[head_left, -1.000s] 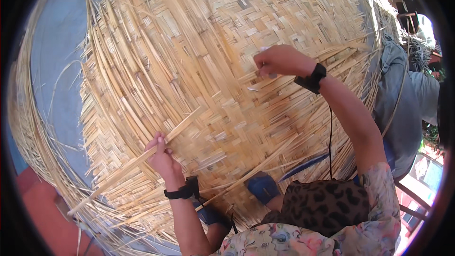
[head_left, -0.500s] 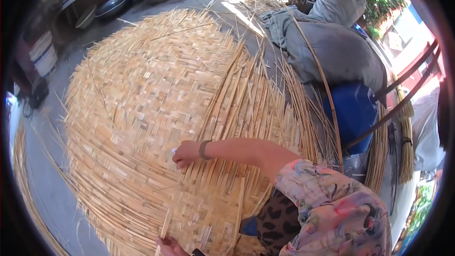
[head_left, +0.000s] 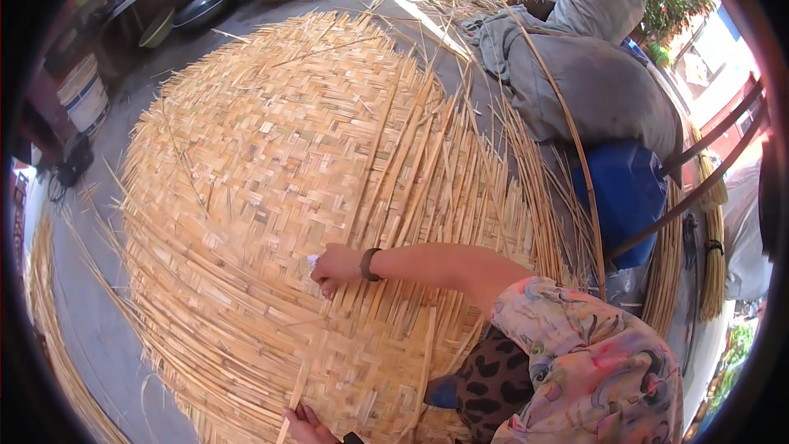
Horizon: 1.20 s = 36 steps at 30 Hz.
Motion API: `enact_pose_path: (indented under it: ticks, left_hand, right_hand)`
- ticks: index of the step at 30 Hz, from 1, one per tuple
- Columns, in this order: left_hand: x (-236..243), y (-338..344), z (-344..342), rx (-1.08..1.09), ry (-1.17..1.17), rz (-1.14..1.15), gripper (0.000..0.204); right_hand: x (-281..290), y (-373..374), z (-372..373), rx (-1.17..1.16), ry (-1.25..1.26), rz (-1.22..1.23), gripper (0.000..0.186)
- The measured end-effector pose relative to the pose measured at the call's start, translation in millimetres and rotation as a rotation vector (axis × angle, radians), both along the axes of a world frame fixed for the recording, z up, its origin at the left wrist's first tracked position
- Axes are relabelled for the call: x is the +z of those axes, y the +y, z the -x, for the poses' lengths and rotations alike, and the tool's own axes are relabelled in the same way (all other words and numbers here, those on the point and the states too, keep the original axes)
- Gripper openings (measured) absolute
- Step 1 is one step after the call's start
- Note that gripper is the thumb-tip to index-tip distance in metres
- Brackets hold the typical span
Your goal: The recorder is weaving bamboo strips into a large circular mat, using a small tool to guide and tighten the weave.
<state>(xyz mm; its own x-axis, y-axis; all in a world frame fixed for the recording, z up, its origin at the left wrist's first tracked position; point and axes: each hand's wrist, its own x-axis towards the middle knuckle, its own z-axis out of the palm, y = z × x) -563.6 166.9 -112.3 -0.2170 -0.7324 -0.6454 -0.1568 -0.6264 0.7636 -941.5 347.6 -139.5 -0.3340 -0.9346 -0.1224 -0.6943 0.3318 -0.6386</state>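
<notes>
A large mat of woven pale reed strips (head_left: 255, 173) spreads over the ground before me. My right hand (head_left: 335, 270) rests on its middle with curled fingers, close to the ends of long loose strips (head_left: 411, 189) fanning away to the far right. Something small and white shows at its fingertips; what the fingers grip against the mat is hidden. At the near edge my left hand (head_left: 307, 426) pinches a flat reed strip (head_left: 297, 386), which points up and away over the weave. Unwoven strips (head_left: 214, 312) curve along the mat's near left side.
A blue drum (head_left: 622, 197) and a grey cloth-covered heap (head_left: 588, 82) stand at the right. Reed bundles (head_left: 712, 238) lie beyond them. Buckets (head_left: 84, 94) and a dark basin (head_left: 205, 5) are at the far left. My patterned knee (head_left: 493, 382) is by the near edge.
The whole view has shifted slightly, so the scene sits a little farther right. Both hands keep nearly the same places on the mat.
</notes>
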Motion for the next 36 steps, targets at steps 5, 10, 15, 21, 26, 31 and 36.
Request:
enact_pose_path:
  ticks: [5,10,15,21,26,31,36]
  left_hand:
    - [7.3,11.5,7.2,-0.025,0.055,-0.020,0.058]
    - [-35.6,-9.7,-27.7,0.275,0.102,0.032,0.035]
    - [-108.2,-20.9,-68.5,0.093,0.934,-0.008,0.030]
    - [-40.5,-14.2,-29.0,0.353,0.295,-0.180,0.045]
    - [-38.7,-1.6,-48.6,0.405,0.329,-0.183,0.039]
    - [-45.9,-9.6,3.6,0.429,0.329,-0.203,0.040]
    - [-46.1,-21.8,-25.3,0.518,0.164,-0.005,0.038]
  right_hand:
    - [14.3,11.1,8.4,-0.051,0.030,0.037,0.024]
    - [-9.1,-28.2,-5.6,0.016,0.101,-0.005,0.027]
    - [-28.7,-18.1,4.6,0.060,-0.070,-0.021,0.031]
    - [8.3,-13.6,-8.0,-0.027,-0.124,-0.161,0.019]
    - [6.0,-12.1,-29.1,-0.034,-0.147,-0.156,0.018]
    - [-5.7,5.0,21.8,-0.011,-0.129,-0.113,0.013]
    - [21.3,-50.1,-14.0,0.084,0.055,-0.013,0.020]
